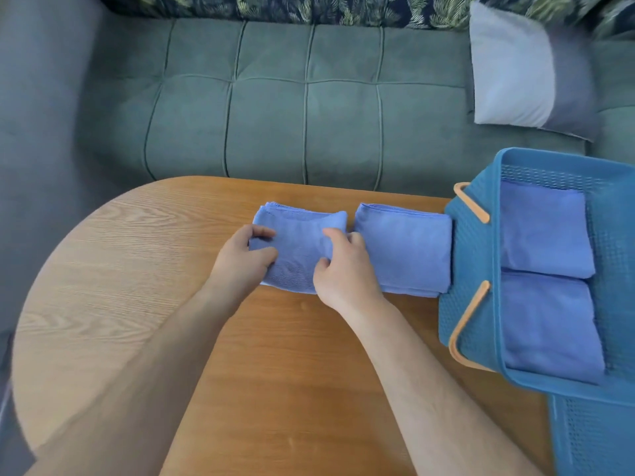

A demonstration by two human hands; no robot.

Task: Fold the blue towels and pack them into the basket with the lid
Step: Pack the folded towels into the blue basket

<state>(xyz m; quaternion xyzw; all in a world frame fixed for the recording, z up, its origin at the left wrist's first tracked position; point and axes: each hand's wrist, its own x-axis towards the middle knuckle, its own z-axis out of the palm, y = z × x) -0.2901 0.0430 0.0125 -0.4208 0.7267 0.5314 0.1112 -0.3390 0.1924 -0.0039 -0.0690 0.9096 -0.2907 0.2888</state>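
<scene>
Your left grip [244, 255] curls thumb and fingers onto the left edge of a folded blue towel [299, 235] lying on the tabletop [137, 269]. Your right grip [343, 269] pinches the same towel's right side. Just right of your right grip lies a second folded towel [405, 249], its far side against the basket [474, 262]. Farther right, inside the basket, lie the far packed towel [543, 231] and the near packed towel [549, 324]. The lid [591, 438] lies partly under the basket's near end.
</scene>
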